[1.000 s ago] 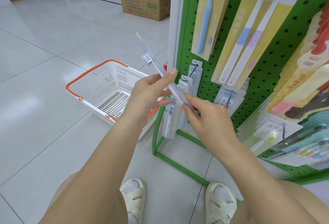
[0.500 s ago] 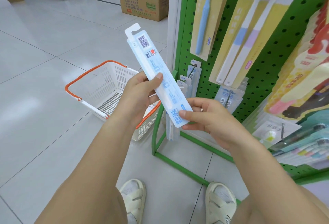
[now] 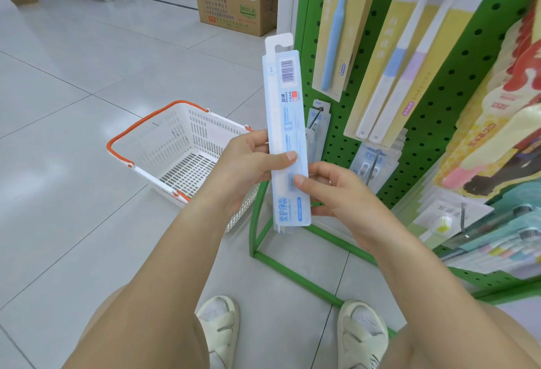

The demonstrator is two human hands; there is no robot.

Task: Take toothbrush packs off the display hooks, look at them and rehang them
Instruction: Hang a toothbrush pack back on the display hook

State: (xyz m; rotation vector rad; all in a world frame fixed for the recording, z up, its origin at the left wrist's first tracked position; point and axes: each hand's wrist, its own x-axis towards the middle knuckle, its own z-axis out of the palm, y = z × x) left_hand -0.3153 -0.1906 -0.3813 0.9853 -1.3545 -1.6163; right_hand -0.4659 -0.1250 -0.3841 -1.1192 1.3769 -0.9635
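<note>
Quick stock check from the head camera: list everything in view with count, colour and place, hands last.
toothbrush pack: one, pale blue, upright, barcode side showing, held in front of the rack
pegboard rack: one, green, right
hanging packs: several, yellow and blue, on hooks
basket: one, white with orange handle, on the floor, left
cardboard box: one, brown, far floor
sandals: two, cream, bottom
left hand: grips pack's middle
right hand: grips pack's lower part
</note>
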